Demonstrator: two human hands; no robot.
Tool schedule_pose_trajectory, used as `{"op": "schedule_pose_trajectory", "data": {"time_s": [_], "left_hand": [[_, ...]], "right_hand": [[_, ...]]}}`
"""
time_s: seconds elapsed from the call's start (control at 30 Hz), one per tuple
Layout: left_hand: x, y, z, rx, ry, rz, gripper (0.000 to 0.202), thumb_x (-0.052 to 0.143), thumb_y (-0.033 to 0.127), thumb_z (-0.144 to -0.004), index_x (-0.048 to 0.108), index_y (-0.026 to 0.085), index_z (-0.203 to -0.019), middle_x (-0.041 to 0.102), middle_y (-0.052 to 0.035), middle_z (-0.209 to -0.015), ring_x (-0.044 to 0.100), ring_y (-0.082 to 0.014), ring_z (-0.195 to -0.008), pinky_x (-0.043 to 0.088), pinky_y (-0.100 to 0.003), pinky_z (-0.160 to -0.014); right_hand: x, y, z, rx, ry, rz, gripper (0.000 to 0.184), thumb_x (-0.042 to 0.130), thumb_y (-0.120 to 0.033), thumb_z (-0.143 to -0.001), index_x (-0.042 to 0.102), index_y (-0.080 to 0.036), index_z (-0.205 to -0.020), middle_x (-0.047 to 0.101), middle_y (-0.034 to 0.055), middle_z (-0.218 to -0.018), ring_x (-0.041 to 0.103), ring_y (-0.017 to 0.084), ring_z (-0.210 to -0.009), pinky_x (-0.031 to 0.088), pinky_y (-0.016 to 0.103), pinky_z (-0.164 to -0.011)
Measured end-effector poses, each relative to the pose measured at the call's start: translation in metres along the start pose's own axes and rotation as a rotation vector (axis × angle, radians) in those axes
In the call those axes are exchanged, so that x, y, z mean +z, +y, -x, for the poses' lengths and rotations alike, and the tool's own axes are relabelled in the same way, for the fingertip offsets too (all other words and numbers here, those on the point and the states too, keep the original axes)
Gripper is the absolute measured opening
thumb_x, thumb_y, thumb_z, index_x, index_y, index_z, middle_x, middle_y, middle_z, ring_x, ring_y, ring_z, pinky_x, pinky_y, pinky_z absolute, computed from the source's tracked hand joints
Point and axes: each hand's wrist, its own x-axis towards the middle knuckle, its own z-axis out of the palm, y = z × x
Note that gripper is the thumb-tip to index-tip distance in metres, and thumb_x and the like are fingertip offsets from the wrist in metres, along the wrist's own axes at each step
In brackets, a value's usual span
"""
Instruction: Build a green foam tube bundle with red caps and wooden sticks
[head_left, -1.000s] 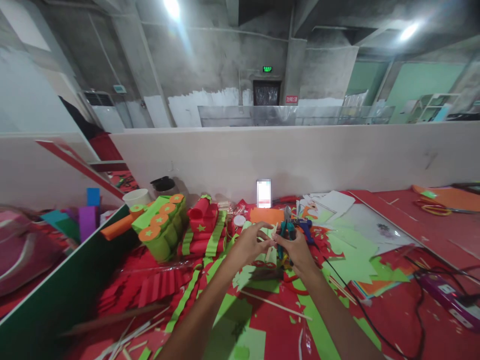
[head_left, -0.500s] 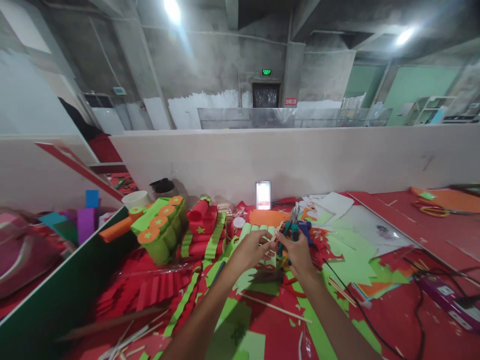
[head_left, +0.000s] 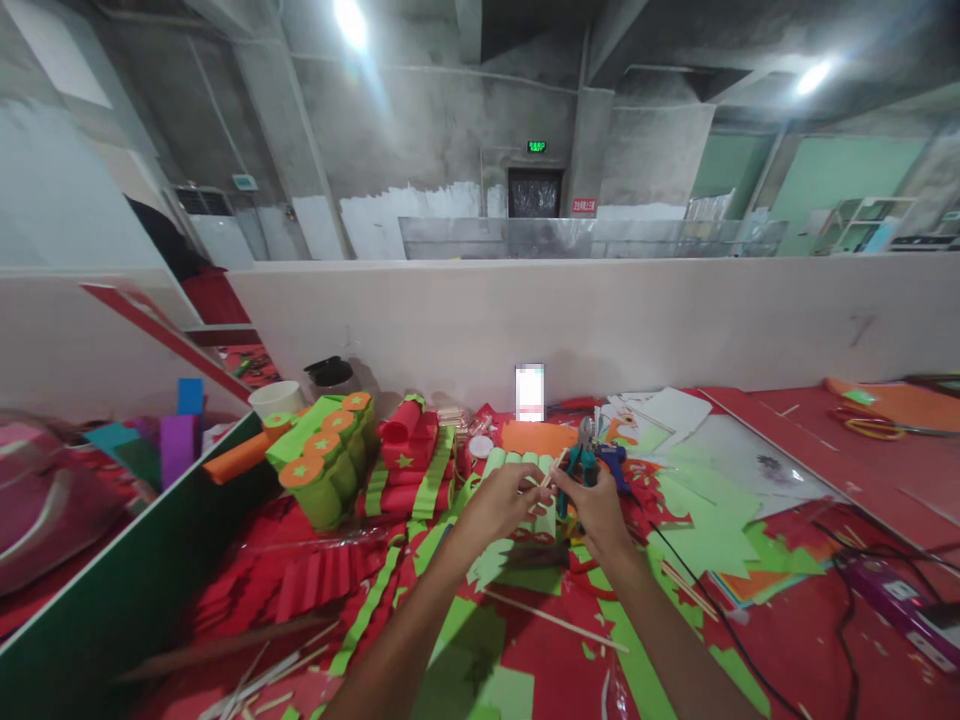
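Note:
My left hand is closed around thin wooden sticks, with their tips pointing up and to the right. Close beside it, my right hand grips teal-handled pliers, their metal jaws upward. The thumb and finger of that hand also meet the sticks, though I cannot tell how firmly. Behind and below both hands lies a row of pale green paper rolls, partly covered by the fingers. A blue glue gun lies just right of the pliers.
On the left stand a red paper model with green strips and a green model with orange discs. A lit phone leans on the white partition. Green paper scraps, a black cable and a purple power strip lie right.
The view has shifted slightly. The pliers' jaws sit tilted a little further left and lower; both hands stay together on the sticks and pliers.

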Motion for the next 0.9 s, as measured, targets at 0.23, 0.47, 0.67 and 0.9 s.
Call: {"op": "schedule_pose_trajectory", "data": {"time_s": [0.23,0.47,0.67,0.9], "left_hand": [[-0.012,0.007,0.0,-0.095,0.039,0.149,0.023,0.062,0.036,-0.077,0.057,0.014,-0.084,0.069,-0.0071,-0.078,0.067,-0.0147,-0.066,0.054,-0.03,-0.065],[-0.044,0.021,0.009,-0.116,0.108,0.246,0.035,0.069,0.044,-0.069,0.055,0.013,-0.08,0.069,-0.0076,-0.078,0.065,-0.0136,-0.065,0.053,-0.028,-0.065],[-0.052,0.017,0.01,-0.136,0.09,0.257,0.037,0.07,0.045,-0.068,0.055,0.014,-0.078,0.069,-0.0071,-0.078,0.065,-0.0132,-0.064,0.053,-0.027,-0.063],[-0.055,0.013,0.008,-0.144,0.098,0.243,0.038,0.07,0.047,-0.068,0.056,0.013,-0.078,0.069,-0.0066,-0.076,0.066,-0.0141,-0.064,0.053,-0.026,-0.062]], "right_hand": [[-0.006,-0.024,-0.009,0.063,-0.174,0.14,0.039,0.074,-0.046,-0.066,0.063,-0.016,-0.088,0.063,0.0001,-0.069,0.057,0.015,-0.058,0.047,0.026,-0.055],[-0.017,-0.07,-0.036,0.115,-0.536,0.452,0.032,0.063,-0.052,-0.076,0.066,-0.02,-0.073,0.063,0.0006,-0.07,0.056,0.015,-0.063,0.045,0.025,-0.057],[-0.008,-0.07,-0.05,0.074,-0.779,0.567,0.024,0.066,-0.045,-0.075,0.069,-0.021,-0.074,0.065,0.0017,-0.07,0.058,0.017,-0.066,0.045,0.028,-0.06],[-0.013,-0.068,-0.055,0.092,-0.76,0.668,0.022,0.066,-0.045,-0.076,0.071,-0.025,-0.084,0.067,0.0024,-0.078,0.059,0.02,-0.07,0.045,0.03,-0.062]]}}
